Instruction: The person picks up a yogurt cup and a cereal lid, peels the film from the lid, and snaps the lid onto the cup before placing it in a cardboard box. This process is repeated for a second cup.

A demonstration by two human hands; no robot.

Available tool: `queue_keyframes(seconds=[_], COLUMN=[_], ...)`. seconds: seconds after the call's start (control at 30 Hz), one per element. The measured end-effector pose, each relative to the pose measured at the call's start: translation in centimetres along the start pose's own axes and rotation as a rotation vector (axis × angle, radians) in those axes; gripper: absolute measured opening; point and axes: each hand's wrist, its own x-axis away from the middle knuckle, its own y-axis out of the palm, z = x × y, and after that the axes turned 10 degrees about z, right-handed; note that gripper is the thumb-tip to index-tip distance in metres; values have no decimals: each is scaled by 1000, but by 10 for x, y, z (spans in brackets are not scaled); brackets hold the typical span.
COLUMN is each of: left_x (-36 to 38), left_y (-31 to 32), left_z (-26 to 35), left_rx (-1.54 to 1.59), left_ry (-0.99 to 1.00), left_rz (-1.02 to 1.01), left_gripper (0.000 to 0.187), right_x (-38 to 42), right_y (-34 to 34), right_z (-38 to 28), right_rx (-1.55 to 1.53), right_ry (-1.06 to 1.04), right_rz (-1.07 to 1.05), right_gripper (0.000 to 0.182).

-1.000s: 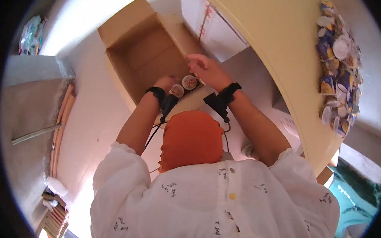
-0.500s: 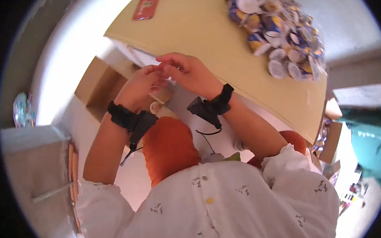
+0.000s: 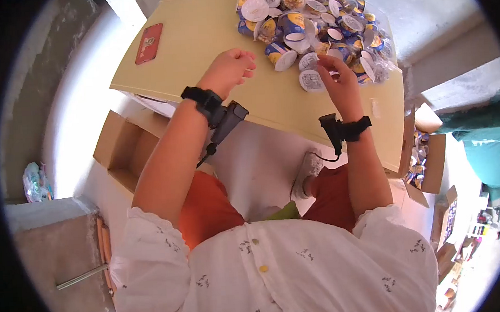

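A heap of small cups (image 3: 293, 26) with white lids and blue-and-yellow labels covers the far right part of the yellow table (image 3: 199, 43). My right hand (image 3: 341, 82) is at the near edge of this heap, thumb and forefinger apart, fingertips overlapping the white lids in view. Left of the heap, my left hand (image 3: 230, 72) hovers above the table with its fingers loosely curled and spaced, nothing visible in them. Both wrists carry black straps with small devices.
A red phone-like item (image 3: 149, 44) lies on the table's left side. Below the left table edge stands an open cardboard box (image 3: 126, 141). Another box (image 3: 434, 160) with cups inside sits at the right. A stone-like ledge (image 3: 53, 234) is at left.
My hands, together over the near table edge before, have parted. The right has moved to the cup heap, and the left over the table. The view has shifted, showing more of the table.
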Motion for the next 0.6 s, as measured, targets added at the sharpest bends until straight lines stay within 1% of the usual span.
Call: queue_keyframes(seconds=[0.07, 0.1, 0.17, 0.2, 0.27, 0.3, 0.37, 0.4, 0.47, 0.6], left_x=[-19, -28, -41, -41, -41, -42, -43, -44, -46, -49], left_y=[17, 27, 46, 54, 70, 74, 84, 87, 92, 91], left_z=[-13, -21, -28, -25, -22, -19, -15, -16, -20, -27], left_rx=[-130, -136, -431, -434, -532, -541, -628, -636, -654, -681], left_ry=[62, 60, 307, 308, 456, 459, 442, 444, 494, 549], left_rz=[44, 43, 225, 224, 313, 306, 321, 308, 434, 415], left_gripper=[42, 42, 54, 54, 54, 54, 43, 43, 32, 27], right_x=[-2, -3, -4, -3, -1, 0, 4, 5, 3, 5], right_y=[-4, -8, -18, -23, -31, -33, -38, -40, -42, -39], right_z=[10, 11, 8, 10, 15, 17, 21, 23, 28, 29], right_rx=[171, 167, 514, 513, 623, 620, 607, 608, 625, 586], right_ry=[-153, -148, -318, -315, -273, -265, -303, -289, -275, -224], right_rz=[52, 53, 80, 83, -27, -21, -56, -51, -64, -78], right_gripper=[30, 30, 37, 37, 42, 42, 42, 42, 41, 40])
